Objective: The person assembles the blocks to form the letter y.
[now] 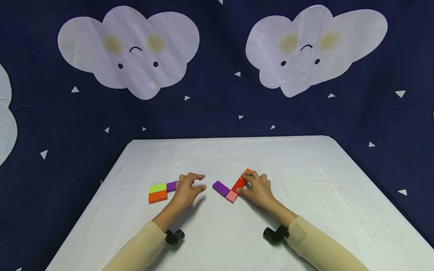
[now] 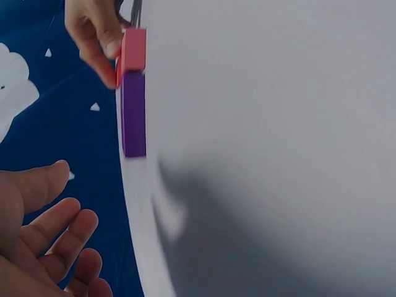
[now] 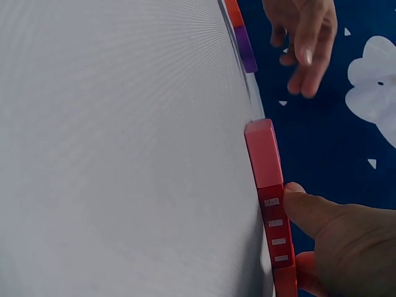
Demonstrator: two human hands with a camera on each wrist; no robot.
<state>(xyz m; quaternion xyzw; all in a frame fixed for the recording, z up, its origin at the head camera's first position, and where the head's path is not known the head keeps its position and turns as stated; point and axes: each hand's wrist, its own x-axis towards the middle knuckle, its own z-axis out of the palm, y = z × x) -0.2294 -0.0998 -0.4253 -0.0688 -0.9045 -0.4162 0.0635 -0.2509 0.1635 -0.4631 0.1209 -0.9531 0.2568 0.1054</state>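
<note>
I see the right hand (image 1: 258,188) w/ fingers curled onto the red block (image 1: 239,184), thumb pressing its side in the right wrist view; the fingers cover the block's far end, so I can't tell how it meets the orange block (image 1: 248,171) peeking out just beyond the fingertips. A pink block (image 1: 232,196) sits touching the red one's near end, just left of the thumb, and a purple block (image 1: 221,188) lies touching the pink one, further left, btw the two hands. Left hand (image 1: 188,189) hovers over the counter (image 1: 305,210) w/ fingers loosely bent, gripping nothing. Just left of it: a 2nd purple block (image 1: 171,186), partly hidden by the hand, then a green block (image 1: 157,188) w/ an orange-red block (image 1: 158,196) touching its near side. Left wrist view cuts off most of that hand
</note>
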